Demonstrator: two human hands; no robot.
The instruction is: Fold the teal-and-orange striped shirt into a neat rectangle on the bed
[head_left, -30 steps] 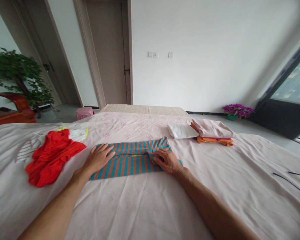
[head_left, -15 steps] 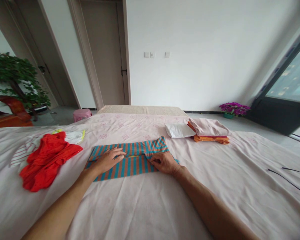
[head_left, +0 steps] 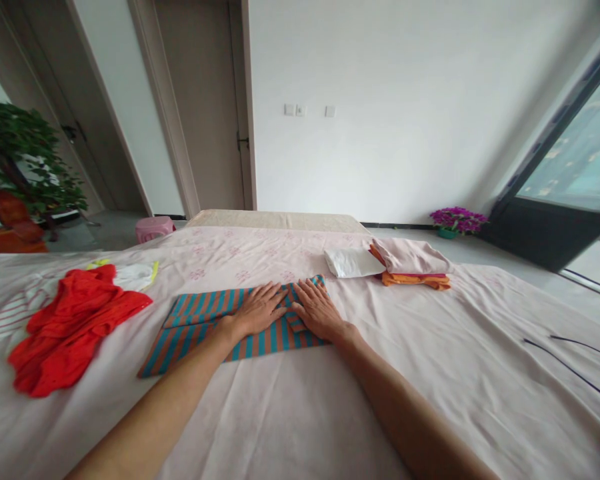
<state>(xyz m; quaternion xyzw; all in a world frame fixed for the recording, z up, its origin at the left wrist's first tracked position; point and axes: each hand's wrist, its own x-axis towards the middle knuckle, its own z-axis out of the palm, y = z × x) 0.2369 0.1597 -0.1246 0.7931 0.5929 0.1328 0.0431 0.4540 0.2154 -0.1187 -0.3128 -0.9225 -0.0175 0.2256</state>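
Observation:
A blue-and-brown striped garment lies folded on the pale pink sheet, its right end turned inward. My left hand rests flat on its middle, fingers stretched out toward the right. Close beside it, my right hand presses flat on the turned-in right end, fingers spread and pointing forward. Neither hand grips the cloth. Parts of the garment under both palms and the left forearm are hidden.
To the left lies a crumpled red garment over a striped white one. A pile of folded clothes and a folded white cloth sit at the back right. Thin black cords cross the right side.
My left hand has slid right along the garment, close to my right hand. The right hand has opened from a pinch to flat, and the garment's right end is now folded in.

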